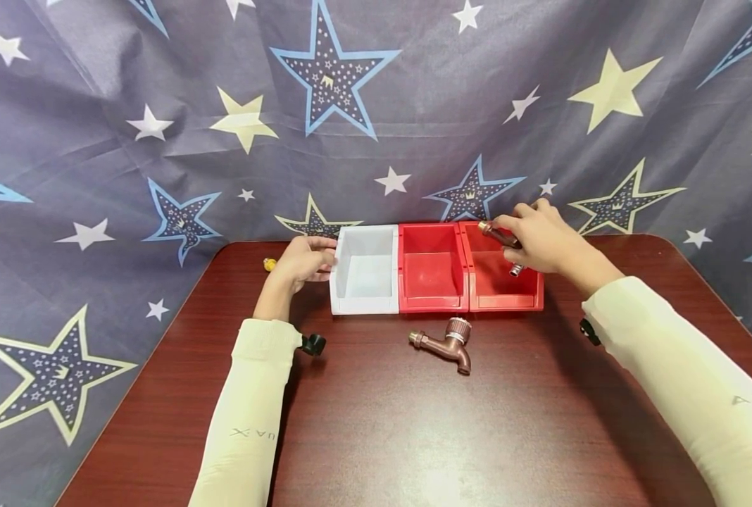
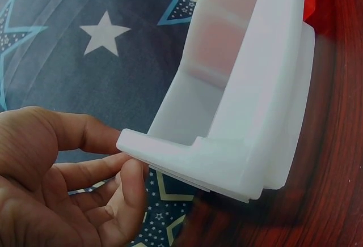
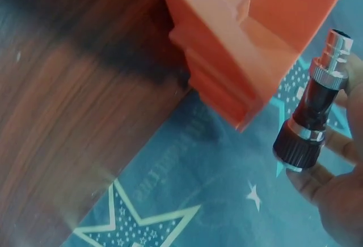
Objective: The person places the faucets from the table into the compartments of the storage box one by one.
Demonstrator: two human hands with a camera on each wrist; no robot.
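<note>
At the left wall of the white bin [image 1: 365,305] is my left hand [image 1: 306,262]; its fingertips pinch the bin's rim near the back corner, as the left wrist view shows. My right hand [image 1: 533,236] grips a brown tap [image 1: 499,234] above the right red bin [image 1: 505,303]. The tap's ribbed dark knob and chrome hose nozzle [image 3: 334,51] show in the right wrist view, while my fingers hide part of its body. A second brown tap [image 1: 452,346] with a ribbed round handle lies on the table in front of the bins.
Between the white bin and the right red bin stands another red bin [image 1: 433,304], all three side by side. A small yellow object [image 1: 270,265] sits by the table's [image 1: 376,422] back left edge. A star-patterned cloth [image 1: 363,169] hangs right behind the bins.
</note>
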